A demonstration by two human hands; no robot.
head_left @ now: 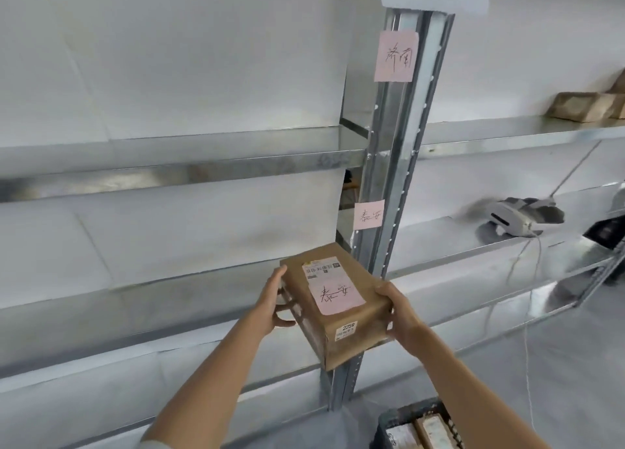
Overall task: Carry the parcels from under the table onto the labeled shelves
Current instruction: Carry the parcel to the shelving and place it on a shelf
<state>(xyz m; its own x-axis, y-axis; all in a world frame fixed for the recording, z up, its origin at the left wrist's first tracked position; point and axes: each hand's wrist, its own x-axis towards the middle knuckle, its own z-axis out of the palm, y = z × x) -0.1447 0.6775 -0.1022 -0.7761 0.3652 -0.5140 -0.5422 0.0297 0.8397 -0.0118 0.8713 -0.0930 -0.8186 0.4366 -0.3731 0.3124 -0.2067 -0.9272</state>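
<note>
head view shows a brown cardboard parcel (338, 305) held up in front of a metal shelf post (395, 178), raised clear of the shelves. left hand (275, 305) grasps the parcel's left side, fingers wrapped under its edge; right hand (397, 308) grips the near right corner, thumb on top. a pink note (336, 294) with handwriting lies on the parcel's top, next to a white shipping label (319, 268). two pink paper tags are stuck on the post, upper tag (396, 56) and lower tag (368, 214), the lower one just above the parcel. on the right shelves sit a brown parcel (581, 106) above and a white handheld scanner (514, 220) below. a dark crate (414, 425) with boxes stands on the floor at bottom right.
</note>
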